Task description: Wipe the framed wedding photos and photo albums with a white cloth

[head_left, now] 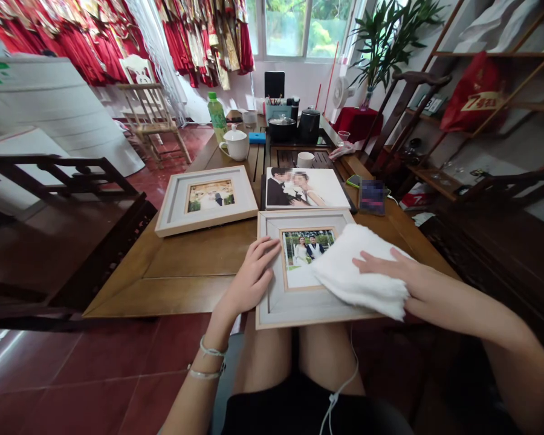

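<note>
One picture frame in the head view juts past the near edge of the table, above the lap. The left hand rests on its left side, fingers slightly apart; the right hand lies spread on a white cloth. Heavy pressure on the overhang could tip it.

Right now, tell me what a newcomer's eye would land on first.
The bright white cloth, under the right hand and over the right side of the near frame, whose left side the left hand touches. Next, the red clothes hanging at the upper left, then the leafy plant beside the window.
</note>
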`<state>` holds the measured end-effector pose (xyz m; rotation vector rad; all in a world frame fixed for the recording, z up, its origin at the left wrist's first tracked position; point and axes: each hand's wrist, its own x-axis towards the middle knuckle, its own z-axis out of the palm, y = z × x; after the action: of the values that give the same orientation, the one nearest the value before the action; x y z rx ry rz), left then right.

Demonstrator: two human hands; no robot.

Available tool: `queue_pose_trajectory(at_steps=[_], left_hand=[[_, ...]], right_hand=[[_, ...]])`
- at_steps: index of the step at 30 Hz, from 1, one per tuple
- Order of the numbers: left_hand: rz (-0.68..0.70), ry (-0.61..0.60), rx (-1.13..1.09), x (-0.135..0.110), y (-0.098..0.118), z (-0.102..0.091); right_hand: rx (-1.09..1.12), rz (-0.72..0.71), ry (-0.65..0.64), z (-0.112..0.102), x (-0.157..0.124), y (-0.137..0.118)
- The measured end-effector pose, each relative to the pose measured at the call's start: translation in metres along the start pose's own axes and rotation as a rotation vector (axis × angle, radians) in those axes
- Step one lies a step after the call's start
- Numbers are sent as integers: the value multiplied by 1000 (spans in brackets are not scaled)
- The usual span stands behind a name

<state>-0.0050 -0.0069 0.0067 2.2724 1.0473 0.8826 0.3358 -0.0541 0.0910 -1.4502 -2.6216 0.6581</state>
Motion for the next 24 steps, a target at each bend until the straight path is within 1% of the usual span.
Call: queue_pose_trajectory(at_steps=[4, 7, 8, 9, 10, 11, 13, 15, 16, 18, 20, 22, 24], left_hand=[[3, 0, 1, 0, 1, -1], [-3, -2, -7, 0, 1, -1], [-4, -1, -11, 0, 1, -1], [-4, -2, -14, 0, 1, -1], [-3, -2, -17, 0, 0, -1], [-2, -2, -20, 0, 0, -1], [-5, 1, -21, 0, 0, -1], [-9, 7, -20, 0, -1, -1], [-9, 10, -20, 0, 0, -1], [-7, 16, -24, 0, 0, 0], [-3, 23, -25, 0, 1, 0], [0, 26, -22, 0, 2, 1], [-3, 23, -17, -1, 2, 1]], right_hand=[[-132, 71, 284, 8, 46, 10], [-92, 100, 502, 3, 85, 17], [-74, 92, 554, 1, 97, 18], [-66, 70, 577, -1, 108, 20], [-71, 39, 573, -2, 117, 20], [-81, 1, 543, -2, 125, 18], [-76, -91, 415, 1, 134, 12], [-33, -172, 254, 8, 132, 0], [-9, -196, 179, 10, 126, -7], [35, -211, 39, 14, 107, -22], [76, -204, -80, 12, 81, -37], [121, -219, -176, 8, 56, -49], [170, -288, -246, 4, 40, -60]])
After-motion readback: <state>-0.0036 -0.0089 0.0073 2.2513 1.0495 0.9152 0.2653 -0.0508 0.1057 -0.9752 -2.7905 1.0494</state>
